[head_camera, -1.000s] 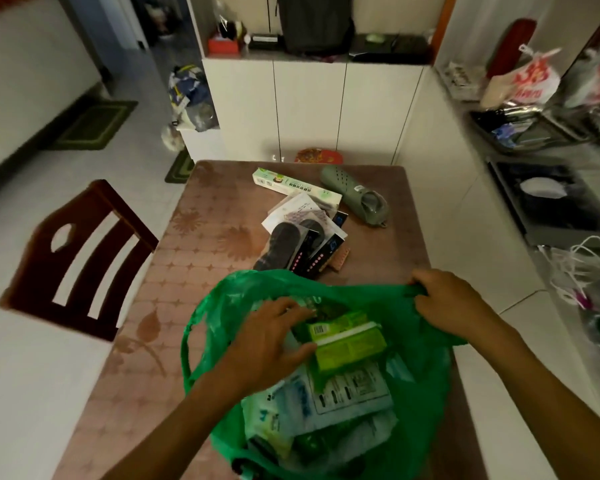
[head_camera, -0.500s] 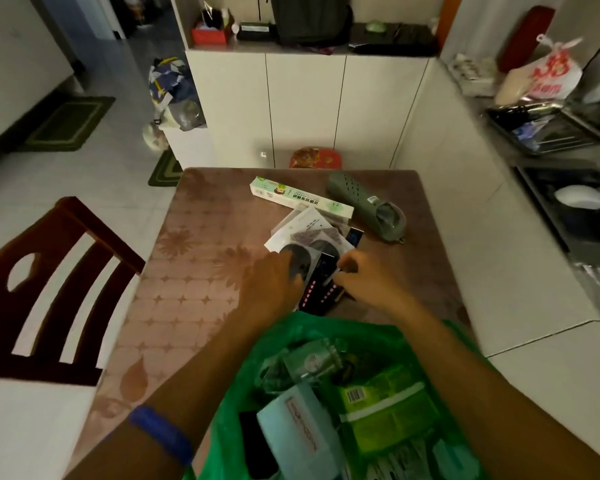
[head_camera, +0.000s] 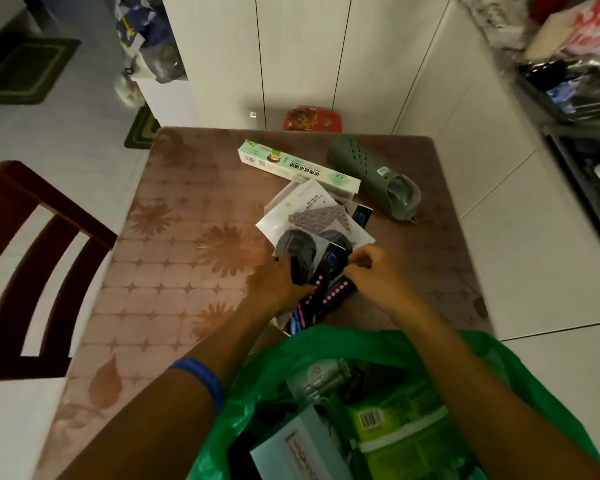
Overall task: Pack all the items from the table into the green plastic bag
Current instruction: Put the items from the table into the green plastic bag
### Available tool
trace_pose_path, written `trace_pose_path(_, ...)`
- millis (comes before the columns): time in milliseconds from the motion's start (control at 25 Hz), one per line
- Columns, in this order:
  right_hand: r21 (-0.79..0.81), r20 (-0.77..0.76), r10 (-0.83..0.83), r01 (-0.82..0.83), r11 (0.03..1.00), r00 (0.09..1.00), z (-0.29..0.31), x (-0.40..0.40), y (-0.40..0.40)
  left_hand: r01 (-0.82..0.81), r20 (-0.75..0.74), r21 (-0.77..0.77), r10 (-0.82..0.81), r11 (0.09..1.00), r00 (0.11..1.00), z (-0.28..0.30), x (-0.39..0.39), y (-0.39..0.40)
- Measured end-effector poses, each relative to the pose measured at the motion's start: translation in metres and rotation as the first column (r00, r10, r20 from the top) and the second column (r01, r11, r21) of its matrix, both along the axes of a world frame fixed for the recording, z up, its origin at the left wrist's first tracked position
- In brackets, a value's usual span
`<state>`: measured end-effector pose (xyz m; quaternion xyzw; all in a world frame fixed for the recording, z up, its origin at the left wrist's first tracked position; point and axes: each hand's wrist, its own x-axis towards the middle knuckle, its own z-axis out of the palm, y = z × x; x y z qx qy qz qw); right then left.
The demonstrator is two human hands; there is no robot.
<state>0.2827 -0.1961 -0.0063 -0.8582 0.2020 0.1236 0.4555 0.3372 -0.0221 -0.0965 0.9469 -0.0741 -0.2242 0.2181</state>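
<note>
The green plastic bag stands open at the table's near edge, holding several packed items, among them a white box and a green packet. Just beyond it lies a pile of flat packets with dark insoles and black packs with pink dots. My left hand grips the left side of the black packs. My right hand pinches their right edge. A long green-and-white box and a green clog shoe lie farther back.
The brown flower-patterned table has a dark wooden chair at its left. White cabinets stand behind the table and a counter with clutter runs along the right. A red tray lies on the floor beyond the far edge.
Both hands left the bag and reached forward to the pile of packets. They now hold the black packs, and the view has moved closer to the table.
</note>
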Motion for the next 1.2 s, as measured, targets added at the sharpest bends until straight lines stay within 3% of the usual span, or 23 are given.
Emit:
trace_pose_path(80, 0.014, 0.009, 0.028, -0.028, 1.0, 1.0, 0.006, -0.004, 0.01, 0.118, -0.072, 0.148, -0.108, 0.982, 0.992, -0.003, -0.013, 0.01)
trace_pose_path(160, -0.019, 0.039, 0.087, -0.086, 0.996, 0.995, 0.012, -0.01, 0.016, 0.159, -0.009, 0.276, -0.163, 0.948, 0.987, -0.014, -0.027, 0.017)
trace_pose_path(360, -0.041, 0.079, 0.086, -0.083, 0.996, 0.993, 0.017, -0.029, 0.008, 0.033, 0.194, 0.083, -0.049, 0.996, 0.98, -0.021, -0.033, 0.034)
trace_pose_path(440, -0.054, 0.112, 0.054, -0.048, 0.997, 0.992, 0.029, -0.039, 0.006, -0.111, 0.19, -0.089, 0.126, 0.99, 0.974, 0.001, -0.034, 0.039)
trace_pose_path(560, 0.132, 0.195, 0.014, -0.04, 0.99, 0.981, 0.061, -0.057, 0.009, -0.202, 0.346, -0.261, 0.287, 0.944, 0.893, 0.067, -0.04, 0.043)
trace_pose_path(680, 0.587, 0.14, 0.016, -0.096, 0.804, 0.99, 0.107, -0.086, 0.021, 0.003, 0.526, -0.359, 0.199, 0.933, 0.827, 0.154, -0.096, 0.035)
trace_pose_path(720, 0.648, 0.148, -0.008, -0.091, 0.756, 0.989, 0.114, -0.098, 0.026, 0.107, 0.548, -0.358, 0.115, 0.928, 0.829, 0.177, -0.124, 0.028)
trace_pose_path(840, 0.444, 0.206, -0.263, 0.149, 0.884, 0.943, 0.122, -0.131, 0.027, 0.381, 0.524, -0.367, -0.149, 0.849, 0.838, 0.211, -0.19, 0.015)
trace_pose_path(920, 0.376, 0.166, -0.318, 0.239, 0.896, 0.933, 0.128, -0.149, 0.0, 0.365, 0.495, -0.335, -0.168, 0.869, 0.853, 0.205, -0.2, 0.025)
trace_pose_path(960, 0.372, 0.082, -0.197, 0.153, 0.915, 0.977, 0.131, -0.156, -0.016, 0.33, 0.485, -0.261, -0.172, 0.907, 0.858, 0.194, -0.198, 0.035)
trace_pose_path(1000, 0.338, -0.033, 0.057, -0.042, 0.94, 0.998, 0.133, -0.164, -0.03, 0.31, 0.463, -0.147, -0.211, 0.939, 0.861, 0.183, -0.195, 0.046)
trace_pose_path(1040, 0.27, -0.179, 0.376, -0.322, 0.908, 0.909, 0.131, -0.17, -0.039, 0.31, 0.414, -0.019, -0.275, 0.951, 0.868, 0.173, -0.195, 0.052)
trace_pose_path(1080, 0.19, -0.304, 0.617, -0.589, 0.786, 0.726, 0.124, -0.177, -0.04, 0.333, 0.351, 0.079, -0.339, 0.939, 0.873, 0.163, -0.196, 0.056)
trace_pose_path(1120, 0.119, -0.38, 0.754, -0.78, 0.614, 0.535, 0.111, -0.184, -0.036, 0.358, 0.296, 0.128, -0.38, 0.925, 0.877, 0.154, -0.198, 0.059)
trace_pose_path(1160, 0.022, -0.42, 0.801, -0.878, 0.478, 0.426, 0.097, -0.192, -0.028, 0.369, 0.269, 0.137, -0.393, 0.919, 0.879, 0.147, -0.198, 0.06)
trace_pose_path(1200, -0.101, -0.412, 0.812, -0.906, 0.411, 0.414, 0.081, -0.199, -0.022, 0.365, 0.25, 0.134, -0.388, 0.921, 0.887, 0.144, -0.199, 0.059)
